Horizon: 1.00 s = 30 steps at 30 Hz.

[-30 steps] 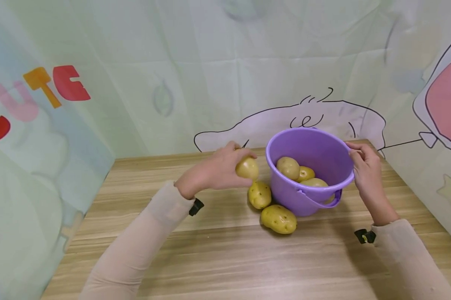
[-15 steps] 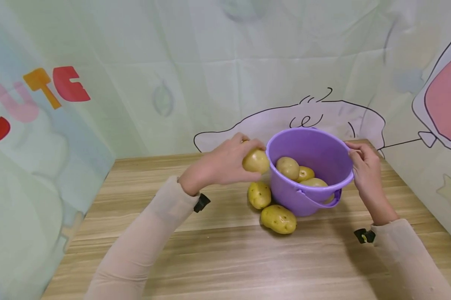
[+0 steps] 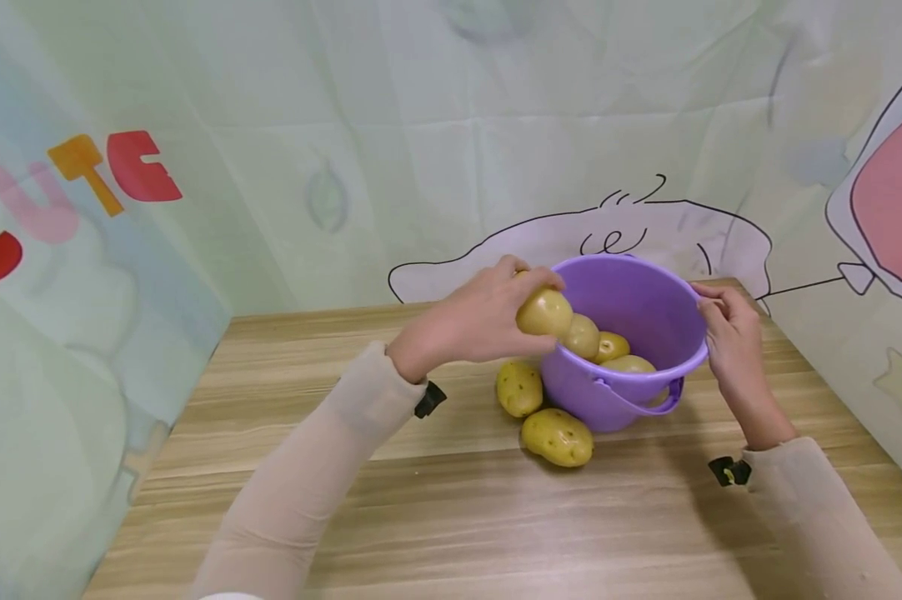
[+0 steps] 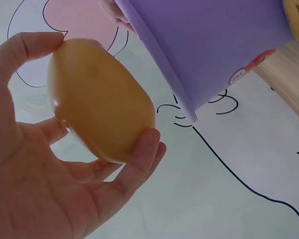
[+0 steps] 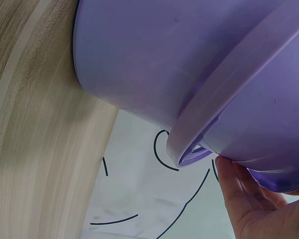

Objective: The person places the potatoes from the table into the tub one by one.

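My left hand grips a smooth yellow potato between thumb and fingers, at the left rim of a purple bucket. In the left wrist view the held potato hangs beside the bucket's edge. My right hand pinches the bucket's rim on its right side; in the right wrist view the fingers press close under that rim. Several potatoes lie inside the bucket, among them a pale one. Outside it, one potato lies against its left wall and another in front.
The bucket stands tilted toward me on a wood-grain table, its handle hanging down in front. Behind the table hangs a printed cloth with cartoon drawings.
My left hand has carried the potato rightward and up, from above the loose potatoes to the bucket's left rim. My right hand and the bucket have stayed put.
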Each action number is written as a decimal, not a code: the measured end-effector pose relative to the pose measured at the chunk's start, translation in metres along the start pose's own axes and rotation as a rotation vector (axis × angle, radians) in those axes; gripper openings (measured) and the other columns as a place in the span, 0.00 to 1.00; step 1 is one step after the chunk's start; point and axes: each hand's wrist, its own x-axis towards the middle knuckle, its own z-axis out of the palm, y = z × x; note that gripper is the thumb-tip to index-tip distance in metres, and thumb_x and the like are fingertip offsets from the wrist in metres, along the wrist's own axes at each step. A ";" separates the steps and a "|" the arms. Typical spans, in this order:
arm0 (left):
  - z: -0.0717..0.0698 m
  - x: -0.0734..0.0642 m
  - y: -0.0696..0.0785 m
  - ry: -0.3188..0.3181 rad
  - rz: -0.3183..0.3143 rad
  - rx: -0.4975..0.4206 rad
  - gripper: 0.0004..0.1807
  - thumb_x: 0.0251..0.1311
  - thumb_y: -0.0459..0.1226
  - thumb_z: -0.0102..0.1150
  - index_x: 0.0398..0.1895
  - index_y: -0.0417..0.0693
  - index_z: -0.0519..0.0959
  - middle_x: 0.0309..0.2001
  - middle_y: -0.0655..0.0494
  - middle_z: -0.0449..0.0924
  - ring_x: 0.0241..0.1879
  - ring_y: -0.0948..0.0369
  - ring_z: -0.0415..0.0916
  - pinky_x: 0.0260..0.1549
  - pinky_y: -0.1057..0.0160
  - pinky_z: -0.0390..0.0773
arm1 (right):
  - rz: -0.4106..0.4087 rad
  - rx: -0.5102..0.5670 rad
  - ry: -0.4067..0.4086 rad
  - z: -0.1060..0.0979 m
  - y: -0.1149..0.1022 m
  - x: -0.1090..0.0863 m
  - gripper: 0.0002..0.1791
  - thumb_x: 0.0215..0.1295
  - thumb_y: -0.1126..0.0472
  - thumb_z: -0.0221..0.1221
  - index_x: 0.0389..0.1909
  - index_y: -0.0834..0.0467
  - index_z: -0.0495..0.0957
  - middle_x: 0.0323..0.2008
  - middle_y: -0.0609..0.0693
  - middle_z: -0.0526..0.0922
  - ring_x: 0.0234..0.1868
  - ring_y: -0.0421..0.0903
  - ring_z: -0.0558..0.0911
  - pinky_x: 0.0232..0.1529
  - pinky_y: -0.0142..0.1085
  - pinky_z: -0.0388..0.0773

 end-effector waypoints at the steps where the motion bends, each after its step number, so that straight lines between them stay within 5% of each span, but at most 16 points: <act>1: 0.001 0.002 0.002 -0.006 0.003 0.002 0.32 0.57 0.53 0.63 0.66 0.61 0.70 0.61 0.46 0.63 0.47 0.58 0.71 0.37 0.64 0.78 | -0.001 0.000 0.001 0.000 0.000 0.000 0.19 0.77 0.60 0.47 0.59 0.65 0.76 0.34 0.32 0.80 0.33 0.34 0.80 0.32 0.23 0.76; 30: 0.024 0.037 0.022 -0.058 0.041 0.062 0.34 0.59 0.56 0.63 0.69 0.64 0.67 0.60 0.47 0.64 0.49 0.55 0.68 0.32 0.65 0.77 | 0.006 0.035 0.008 0.000 0.000 0.000 0.18 0.76 0.61 0.48 0.58 0.64 0.77 0.34 0.34 0.81 0.33 0.35 0.80 0.33 0.23 0.76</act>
